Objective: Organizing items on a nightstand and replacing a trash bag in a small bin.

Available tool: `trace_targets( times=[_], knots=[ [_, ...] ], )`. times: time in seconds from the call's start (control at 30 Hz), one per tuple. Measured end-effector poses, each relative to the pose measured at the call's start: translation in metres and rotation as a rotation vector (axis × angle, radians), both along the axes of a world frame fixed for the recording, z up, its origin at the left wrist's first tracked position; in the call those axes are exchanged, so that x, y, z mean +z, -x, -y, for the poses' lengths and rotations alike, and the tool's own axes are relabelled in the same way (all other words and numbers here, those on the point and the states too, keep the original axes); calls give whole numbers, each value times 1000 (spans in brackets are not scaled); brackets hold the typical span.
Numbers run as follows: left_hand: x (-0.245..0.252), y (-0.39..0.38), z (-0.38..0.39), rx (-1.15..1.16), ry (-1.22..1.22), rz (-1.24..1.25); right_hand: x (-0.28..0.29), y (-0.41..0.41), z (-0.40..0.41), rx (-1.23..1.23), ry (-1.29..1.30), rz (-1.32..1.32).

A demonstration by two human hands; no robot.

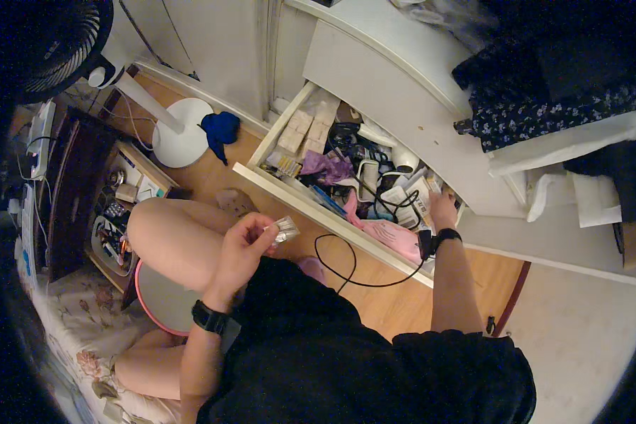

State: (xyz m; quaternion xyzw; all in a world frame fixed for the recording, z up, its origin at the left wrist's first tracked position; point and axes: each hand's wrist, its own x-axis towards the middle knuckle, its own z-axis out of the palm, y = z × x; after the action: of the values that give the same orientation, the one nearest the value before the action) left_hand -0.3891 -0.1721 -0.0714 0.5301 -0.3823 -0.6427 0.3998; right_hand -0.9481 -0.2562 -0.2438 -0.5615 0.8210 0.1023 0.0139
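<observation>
My left hand (pixel 248 236) pinches a small clear plastic packet (pixel 286 230) between thumb and fingers, above the floor beside my knee. My right hand (pixel 443 208) reaches into the right end of an open white drawer (pixel 334 222), among boxes and packets; its fingertips are partly hidden, so its hold cannot be told. Near it lie a white box with writing (pixel 420 197) and a pink cloth item (pixel 392 237). The drawer also holds a purple plastic bag (pixel 328 166), coiled black cables, a white appliance (pixel 403 158) and wrapped beige packs (pixel 297 131).
A white pedestal fan (pixel 181 132) stands at the upper left near a blue cloth (pixel 222 129). At the left is another open drawer (pixel 165 183) with small items. A round pink-rimmed mirror (pixel 164 297) is by my legs. Dark floral clothing (pixel 556 119) hangs at the upper right.
</observation>
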Motion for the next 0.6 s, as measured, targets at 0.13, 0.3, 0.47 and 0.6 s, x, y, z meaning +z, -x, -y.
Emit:
trace_targets(
  times=[0.13,0.3,0.47,0.6],
  knots=[
    [4,-3,-6,21,-37,59,-5,-31,13,-18,118,226],
    [2,-4,0,17,-49,35,-15,1,4,287,12,-63],
    [3,-7,-9,63,-81,-34,40,-64,4,147,339,149],
    [-5,-8,-5,59,-86,-93,96,-131,4,34,177,502]
  ],
)
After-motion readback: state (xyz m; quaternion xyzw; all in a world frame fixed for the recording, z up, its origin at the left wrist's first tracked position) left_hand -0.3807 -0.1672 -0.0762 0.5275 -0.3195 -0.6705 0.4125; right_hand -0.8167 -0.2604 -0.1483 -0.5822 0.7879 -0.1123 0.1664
